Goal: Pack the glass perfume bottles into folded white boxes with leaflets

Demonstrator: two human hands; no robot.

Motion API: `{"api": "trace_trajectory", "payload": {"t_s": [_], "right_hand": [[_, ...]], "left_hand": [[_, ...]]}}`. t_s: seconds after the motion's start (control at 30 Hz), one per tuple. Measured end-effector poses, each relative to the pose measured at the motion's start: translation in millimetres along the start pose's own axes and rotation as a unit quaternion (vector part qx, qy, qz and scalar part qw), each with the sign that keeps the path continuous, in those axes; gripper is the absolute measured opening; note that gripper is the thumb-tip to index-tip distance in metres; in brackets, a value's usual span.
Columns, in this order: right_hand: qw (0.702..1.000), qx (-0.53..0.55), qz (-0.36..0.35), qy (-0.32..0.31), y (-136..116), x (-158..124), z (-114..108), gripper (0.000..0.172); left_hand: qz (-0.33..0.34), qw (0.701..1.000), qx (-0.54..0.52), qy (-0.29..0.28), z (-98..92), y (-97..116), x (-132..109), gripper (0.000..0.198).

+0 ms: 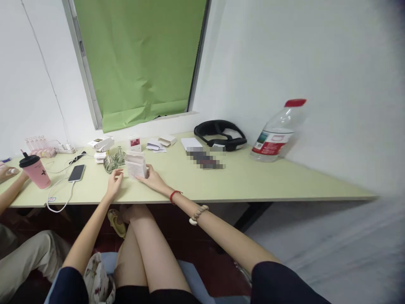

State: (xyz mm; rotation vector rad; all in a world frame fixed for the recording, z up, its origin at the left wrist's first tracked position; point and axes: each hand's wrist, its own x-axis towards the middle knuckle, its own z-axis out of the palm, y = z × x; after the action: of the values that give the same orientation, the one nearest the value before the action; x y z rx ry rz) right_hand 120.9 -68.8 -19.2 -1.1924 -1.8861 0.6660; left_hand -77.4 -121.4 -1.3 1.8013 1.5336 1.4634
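Observation:
A small white carton (136, 165) stands upright on the pale green table (253, 181). My right hand (153, 177) grips its right side with the fingers closed on it. My left hand (114, 181) rests on the table just left of the carton, fingers loosely spread, close to two small glass bottles (114, 160) with gold caps. It holds nothing that I can see.
A phone (76, 172) on a white cable, a pink cup (35, 170), several small boxes and cards (157, 145), a black headset (220, 134) and a large water bottle (274, 136) lie about. Another person's hand (8, 172) and arm are at the far left.

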Motion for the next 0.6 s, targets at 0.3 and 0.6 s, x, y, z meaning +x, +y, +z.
{"api": "trace_trajectory", "payload": {"t_s": [0.3,0.6], "right_hand": [[0.992,0.088,-0.011,-0.087,47.9,37.8,-38.8,0.045],[0.967,0.206,0.07,-0.132,57.2,51.5,-54.7,0.043]], "left_hand": [[0.139,0.96,0.233,0.07,-46.2,-22.9,23.1,0.039],[0.028,0.976,0.185,0.109,-58.0,-39.6,37.7,0.041]]}}
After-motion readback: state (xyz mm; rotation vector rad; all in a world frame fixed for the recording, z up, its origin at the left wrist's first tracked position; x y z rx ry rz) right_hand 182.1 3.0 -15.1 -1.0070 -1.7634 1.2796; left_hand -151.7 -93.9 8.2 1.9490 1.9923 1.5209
